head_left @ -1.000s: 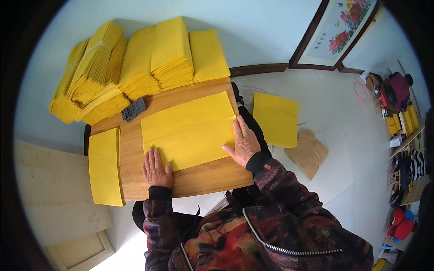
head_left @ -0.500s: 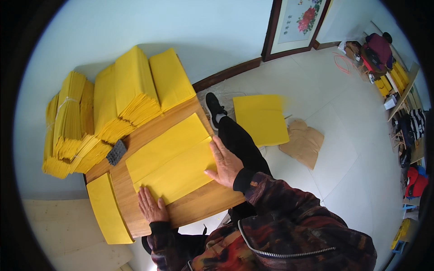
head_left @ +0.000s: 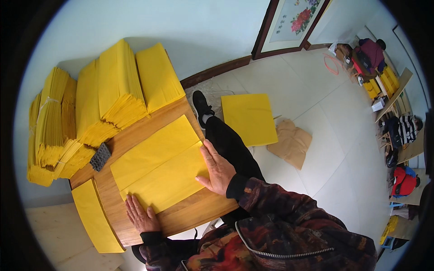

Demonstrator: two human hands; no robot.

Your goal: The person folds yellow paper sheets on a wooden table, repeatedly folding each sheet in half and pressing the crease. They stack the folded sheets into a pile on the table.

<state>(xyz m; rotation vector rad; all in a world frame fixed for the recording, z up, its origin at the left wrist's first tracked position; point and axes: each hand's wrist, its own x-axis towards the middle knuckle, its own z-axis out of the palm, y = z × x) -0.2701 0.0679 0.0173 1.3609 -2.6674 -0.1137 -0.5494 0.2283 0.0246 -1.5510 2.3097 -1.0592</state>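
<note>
A yellow paper sheet (head_left: 158, 167) lies on the wooden table (head_left: 199, 203) in front of me, with one flap folded over and its edge running lengthwise across it. My left hand (head_left: 141, 216) rests flat at the sheet's near left corner, fingers stretched out. On the right end of the sheet lies my right hand (head_left: 217, 169), fingers extended and thumb apart, near the edge of the folded flap. Neither hand grips anything. Left of the sheet stands a dark grey textured block (head_left: 100, 157). A narrow folded yellow piece (head_left: 97, 219) lies along the table's left edge.
Tall stacks of folded yellow paper (head_left: 120, 83) fill the far side of the table against the wall. Beyond the table, a yellow stack (head_left: 249, 119) and a brown paper piece (head_left: 290, 142) lie on the floor. Two people (head_left: 409, 128) sit at far right.
The whole scene has shifted slightly left in my view. Both hands stay flat on the yellow sheet, at nearly the same spots.
</note>
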